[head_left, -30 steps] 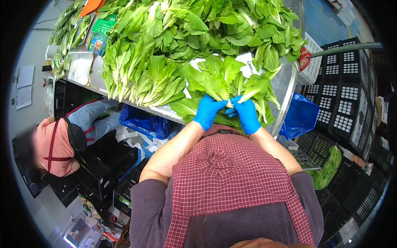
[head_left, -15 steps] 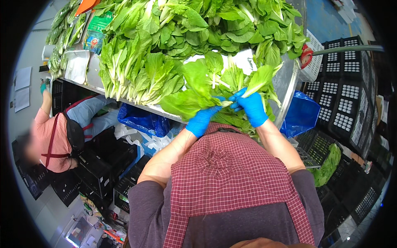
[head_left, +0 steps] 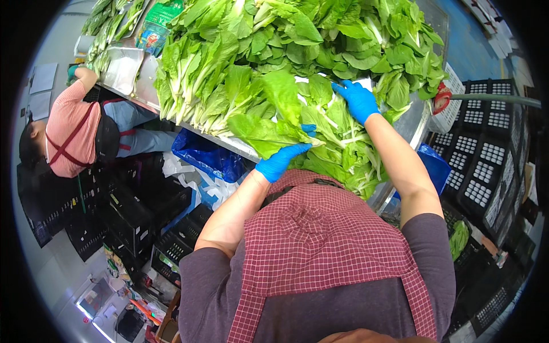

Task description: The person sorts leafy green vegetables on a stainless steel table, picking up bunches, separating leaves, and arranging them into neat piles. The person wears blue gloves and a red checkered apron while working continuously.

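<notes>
Two blue gloves work at the near edge of the metal table (head_left: 147,88), and I watch them from the head camera. My left hand (head_left: 280,163) has its thumb and fingers closed on the pale stem end of one leafy green (head_left: 271,123), whose broad leaves fan out left and forward, just beside the row of pale-stemmed bunches (head_left: 197,86). My right hand (head_left: 359,103) reaches over the loose leaves (head_left: 329,117) with fingers stretched and parted, nothing visibly in them; I cannot tell whether the fingertips touch a leaf. For a good result, I would pinch lightly and low on the firm stem, because the soft blades probably bruise or tear. With the right I would take one stem by its pale base and lift rather than drag, since overlapping leaves could come along, then bring the stem ends level. As for writing, the green package (head_left: 163,14) at the far left carries pale lettering and a colourful picture, partly cut off by the frame; the paper sheets (head_left: 43,77) on the wall are too faint for me to read.
</notes>
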`<state>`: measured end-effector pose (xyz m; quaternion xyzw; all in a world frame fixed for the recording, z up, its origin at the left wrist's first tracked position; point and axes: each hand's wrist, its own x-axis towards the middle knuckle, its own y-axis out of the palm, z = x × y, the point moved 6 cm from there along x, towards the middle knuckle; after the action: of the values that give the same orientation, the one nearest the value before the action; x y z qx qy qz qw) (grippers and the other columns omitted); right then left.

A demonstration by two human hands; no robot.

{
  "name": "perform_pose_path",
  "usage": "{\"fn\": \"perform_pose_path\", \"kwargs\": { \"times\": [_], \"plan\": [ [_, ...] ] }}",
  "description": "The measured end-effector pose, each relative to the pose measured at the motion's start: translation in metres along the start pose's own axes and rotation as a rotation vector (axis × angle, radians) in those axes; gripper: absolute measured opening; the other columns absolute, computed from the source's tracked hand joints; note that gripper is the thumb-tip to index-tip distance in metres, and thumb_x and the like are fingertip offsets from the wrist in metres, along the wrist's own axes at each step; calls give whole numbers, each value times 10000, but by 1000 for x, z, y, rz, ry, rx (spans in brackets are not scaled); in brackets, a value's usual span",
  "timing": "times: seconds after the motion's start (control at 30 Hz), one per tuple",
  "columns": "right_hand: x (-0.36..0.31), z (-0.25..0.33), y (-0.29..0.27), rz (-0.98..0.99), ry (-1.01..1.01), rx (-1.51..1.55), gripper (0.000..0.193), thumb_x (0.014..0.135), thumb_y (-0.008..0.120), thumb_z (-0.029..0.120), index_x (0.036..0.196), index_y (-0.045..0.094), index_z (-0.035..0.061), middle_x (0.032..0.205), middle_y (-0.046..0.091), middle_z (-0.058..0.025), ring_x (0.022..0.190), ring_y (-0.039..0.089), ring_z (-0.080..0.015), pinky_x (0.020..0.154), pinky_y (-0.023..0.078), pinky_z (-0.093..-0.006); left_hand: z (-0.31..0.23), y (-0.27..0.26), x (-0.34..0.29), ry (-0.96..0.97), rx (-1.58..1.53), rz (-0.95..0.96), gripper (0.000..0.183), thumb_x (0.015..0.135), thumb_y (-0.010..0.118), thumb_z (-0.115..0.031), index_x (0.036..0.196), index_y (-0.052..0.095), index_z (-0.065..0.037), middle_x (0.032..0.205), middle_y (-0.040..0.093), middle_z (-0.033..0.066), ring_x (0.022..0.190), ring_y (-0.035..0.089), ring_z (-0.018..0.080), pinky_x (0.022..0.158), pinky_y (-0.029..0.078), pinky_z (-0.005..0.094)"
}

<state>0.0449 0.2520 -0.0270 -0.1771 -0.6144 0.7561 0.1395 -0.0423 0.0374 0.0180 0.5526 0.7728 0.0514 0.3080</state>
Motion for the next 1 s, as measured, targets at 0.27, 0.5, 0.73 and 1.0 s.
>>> {"fn": "perform_pose_path", "kwargs": {
  "times": [0.27, 0.5, 0.73, 1.0],
  "plan": [
    [-22, -30, -30, 127, 147, 58, 221, 775, 601, 328, 883, 622, 136, 857, 610, -134, 802, 600, -342, 652, 473, -440, -5, -1, -6, -57, -86, -14, 459, 794, 599, -24, 1237, 477, -21, 1228, 521, 85, 1084, 518, 186, 944, 418, 313],
    [-110, -29, -54, 230, 709, 1184, 322, 790, 660, 163, 1050, 614, -22, 749, 612, -26, 636, 527, -66, 546, 431, -218, -2, 12, 1, -85, -168, -81, 414, 788, 630, -52, 1186, 529, -4, 1143, 569, 64, 1055, 523, 165, 932, 412, 288],
    [-136, 33, -48, 31, 630, 1752, 305, 825, 619, 107, 1089, 508, -1, 988, 643, -140, 767, 629, -155, 635, 480, -240, 19, 30, 9, -118, -333, 9, 424, 826, 571, -14, 1235, 461, 9, 1053, 567, 68, 991, 548, 182, 903, 440, 315],
    [-136, 71, -28, -92, 644, 1598, 208, 725, 723, 58, 836, 548, 52, 759, 600, -30, 681, 557, -83, 611, 445, -215, 21, 49, 12, -103, -316, 11, 438, 791, 623, -24, 1205, 483, 12, 1042, 581, 63, 941, 560, 161, 829, 452, 285]
  ]
}}
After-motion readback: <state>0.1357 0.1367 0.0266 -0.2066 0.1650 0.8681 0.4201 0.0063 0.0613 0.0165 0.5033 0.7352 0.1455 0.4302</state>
